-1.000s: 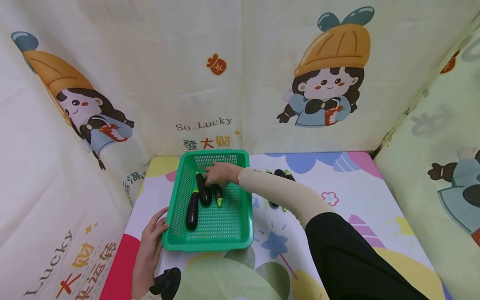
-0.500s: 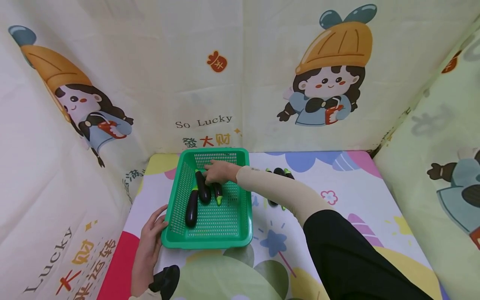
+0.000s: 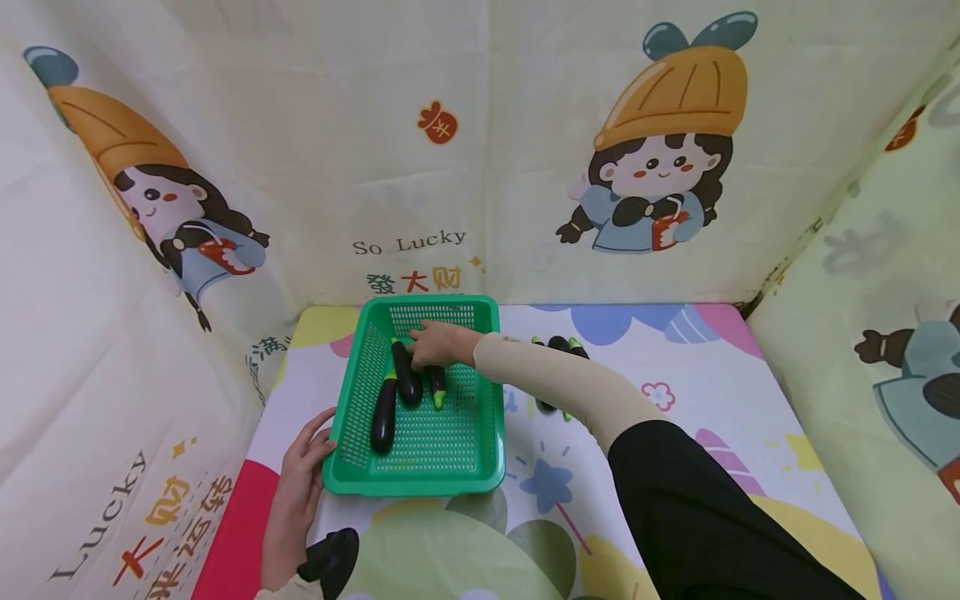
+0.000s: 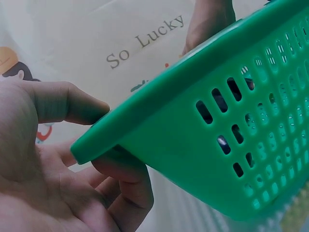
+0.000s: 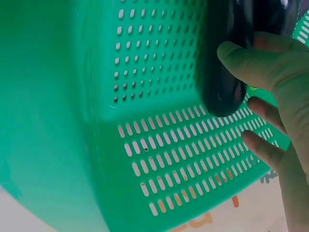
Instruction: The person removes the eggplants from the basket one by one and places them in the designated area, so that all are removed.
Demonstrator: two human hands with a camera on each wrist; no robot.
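Inside a green plastic basket, my right hand holds a dark purple eggplant; its green stem end points towards me. In the right wrist view, the thumb lies along one side of this eggplant, with the fingers on the other side, partly hidden. To its left in the basket lie a second eggplant and a third eggplant, nearer the front. My left hand grips the basket's left rim. The left wrist view shows its thumb over the rim and curled fingers beneath.
Several more eggplants lie on the table right of the basket, partly hidden behind the right sleeve. A patterned cloth covers the table. Printed curtains enclose the back and both sides.
The view has shifted slightly. Both hands, the basket and the eggplants keep their places relative to one another.
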